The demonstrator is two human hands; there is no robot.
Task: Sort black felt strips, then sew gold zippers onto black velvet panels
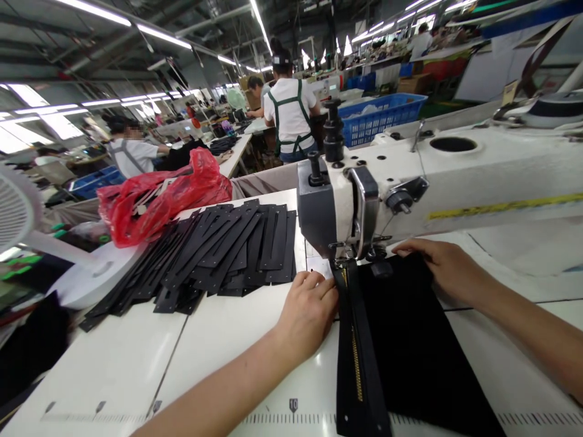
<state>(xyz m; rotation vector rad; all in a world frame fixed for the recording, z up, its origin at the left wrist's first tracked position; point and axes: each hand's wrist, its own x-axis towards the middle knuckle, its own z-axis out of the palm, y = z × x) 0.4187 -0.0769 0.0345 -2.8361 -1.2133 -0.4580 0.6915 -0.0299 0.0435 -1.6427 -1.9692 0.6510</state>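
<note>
A black fabric panel (pixel 405 340) lies under the needle area of a white sewing machine (pixel 492 164). Along the panel's left side runs a black strip with a brass zipper (pixel 356 364), its top end by the presser foot (pixel 348 261). My left hand (pixel 307 312) has its fingers curled together at the strip's left edge, just short of the foot. On the other side, my right hand (pixel 439 270) grips the panel's far right corner, fingers over the edge. The fingertips of both hands are partly hidden.
Left of the machine lies a heap of black slotted strips (pixel 228 249), with a red plastic bag (pixel 159 194) behind it. A white fan (pixel 27 212) stands at far left. Beyond are a blue crate (pixel 382 121) and a person in a green-strapped apron (pixel 289 109). A ruler scale (pixel 291 419) marks the table's front.
</note>
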